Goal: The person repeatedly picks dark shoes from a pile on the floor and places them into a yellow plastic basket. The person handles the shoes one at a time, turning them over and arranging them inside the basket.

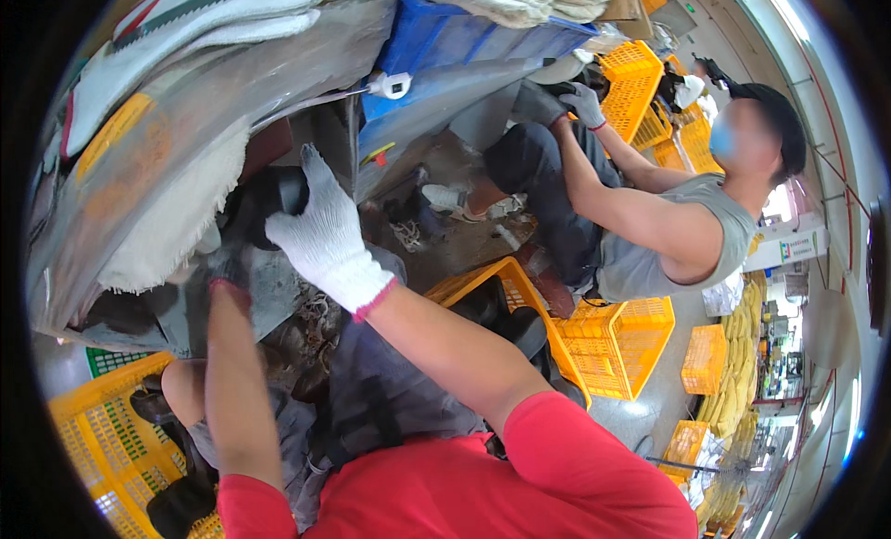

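Note:
My left hand [234, 260], in a dark glove with a red cuff, is blurred and closed around the near-left side of a black rounded piece [274, 200], whose exact kind I cannot make out. Dark on dark hides most of those fingers. Against the right side of the piece is my right hand [320, 233], in a white knitted glove with a pink cuff. Its fingers point up and its thumb is spread away from them. Both hands are at the opening of a grey bench [306, 70], below a whitish fluffy cloth [181, 219].
Yellow crates [617, 344] holding black shoe-like items stand right and left of my legs. White gloves [232, 19] and a saw blade [176, 17] lie on the bench top, next to a blue bin [427, 38]. A masked co-worker [659, 228] sits at right, handling something dark.

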`<state>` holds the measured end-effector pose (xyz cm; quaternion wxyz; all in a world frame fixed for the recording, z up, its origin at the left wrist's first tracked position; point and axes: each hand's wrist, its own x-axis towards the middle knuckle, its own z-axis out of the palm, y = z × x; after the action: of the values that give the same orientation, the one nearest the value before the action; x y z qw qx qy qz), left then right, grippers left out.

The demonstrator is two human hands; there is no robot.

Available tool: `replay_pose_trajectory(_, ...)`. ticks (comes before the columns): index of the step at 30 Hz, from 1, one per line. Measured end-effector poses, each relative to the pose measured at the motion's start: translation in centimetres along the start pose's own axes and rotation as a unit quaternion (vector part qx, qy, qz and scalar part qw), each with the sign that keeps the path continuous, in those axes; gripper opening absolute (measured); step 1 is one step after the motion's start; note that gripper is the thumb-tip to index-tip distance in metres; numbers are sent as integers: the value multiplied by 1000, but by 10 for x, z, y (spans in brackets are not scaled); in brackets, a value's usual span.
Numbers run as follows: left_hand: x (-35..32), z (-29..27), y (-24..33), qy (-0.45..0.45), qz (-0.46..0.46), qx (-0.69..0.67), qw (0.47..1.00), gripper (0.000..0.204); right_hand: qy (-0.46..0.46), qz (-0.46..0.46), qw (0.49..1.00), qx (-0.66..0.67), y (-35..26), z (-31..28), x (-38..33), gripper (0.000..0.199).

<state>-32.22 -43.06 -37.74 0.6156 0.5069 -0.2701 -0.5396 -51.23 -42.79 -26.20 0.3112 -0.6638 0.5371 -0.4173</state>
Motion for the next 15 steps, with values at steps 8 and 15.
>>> replay_pose_trajectory(8,-74,-5,-5,-5,-50,126,991,76,-178,61,968,168,-28,8,17,54)
replay_pose_trajectory(15,-54,44,14,-29,35,-166,985,39,-239,-285,810,-453,-64,-60,-51,55)
